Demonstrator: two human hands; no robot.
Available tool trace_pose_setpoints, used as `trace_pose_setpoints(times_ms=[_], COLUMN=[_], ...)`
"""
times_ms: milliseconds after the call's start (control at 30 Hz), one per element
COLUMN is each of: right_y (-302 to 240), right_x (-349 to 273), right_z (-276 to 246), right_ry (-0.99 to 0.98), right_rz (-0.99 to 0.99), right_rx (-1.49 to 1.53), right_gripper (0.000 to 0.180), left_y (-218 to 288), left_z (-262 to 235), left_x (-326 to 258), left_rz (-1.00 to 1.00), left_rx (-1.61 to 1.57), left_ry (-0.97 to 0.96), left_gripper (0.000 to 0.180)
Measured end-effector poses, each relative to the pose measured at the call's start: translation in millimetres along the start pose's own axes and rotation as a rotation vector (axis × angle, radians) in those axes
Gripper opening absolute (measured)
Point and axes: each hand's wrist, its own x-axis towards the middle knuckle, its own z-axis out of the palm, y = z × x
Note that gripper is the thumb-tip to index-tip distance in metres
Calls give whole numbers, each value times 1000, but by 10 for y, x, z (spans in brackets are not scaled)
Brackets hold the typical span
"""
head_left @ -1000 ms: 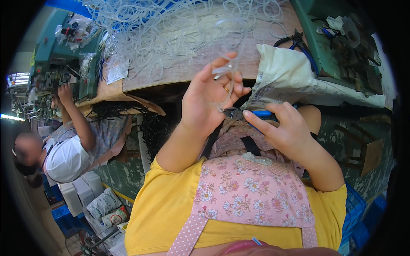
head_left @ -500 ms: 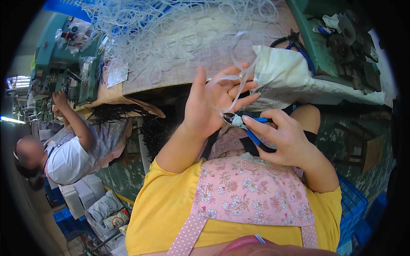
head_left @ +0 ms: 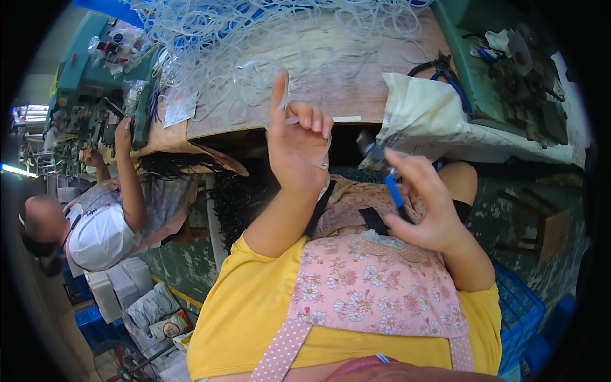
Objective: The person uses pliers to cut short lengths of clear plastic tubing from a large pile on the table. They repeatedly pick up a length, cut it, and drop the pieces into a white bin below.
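Note:
My left hand point(head_left: 298, 149) is raised at the table's front edge, palm toward me, thumb pointing up. Its fingers are curled over a thin clear plastic loop point(head_left: 328, 153), part of which hangs down beside the palm. To the right, my right hand point(head_left: 428, 200) grips blue-handled cutting nippers point(head_left: 373, 151) above my lap. The nippers are smeared by motion, so whether their jaws are apart is unclear. They stand away from the loop. Beyond my left hand, a big tangled pile of similar clear plastic loops point(head_left: 210, 44) covers the wooden table point(head_left: 356, 83).
Another pair of pliers point(head_left: 440, 69) lies on the table beside a white cloth sack point(head_left: 414, 105) draped over the front edge. Green machines stand right point(head_left: 474, 83) and left point(head_left: 73, 57). A co-worker point(head_left: 95, 235) works at the left one. A blue crate point(head_left: 519, 305) is at lower right.
The nippers have come away from the loop and moved up and right with my right hand. My left hand has shifted left, its spread fingers now curled. The co-worker's arm has risen.

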Motion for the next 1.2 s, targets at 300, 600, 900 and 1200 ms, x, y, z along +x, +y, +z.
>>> trace_pose_setpoints(times_ms=[300, 600, 900, 1200], right_y=[-74, -53, 36, 77], right_x=[7, -18, -127, -178], right_z=[158, 164, 7, 59], right_ry=[-25, -74, -84, -138], right_rz=[-196, -191, -145, -103], right_rx=[-587, -600, -403, -374], right_gripper=[70, 74, 72, 71], left_y=[112, 142, 125, -133], left_z=[157, 194, -256, -697], left_x=[-9, -46, -13, 1028], left_rz=[-37, -25, -404, 576], left_rx=[-182, -61, 894, 2468], left_ry=[27, -13, -456, -577], left_gripper=[61, 63, 48, 18])
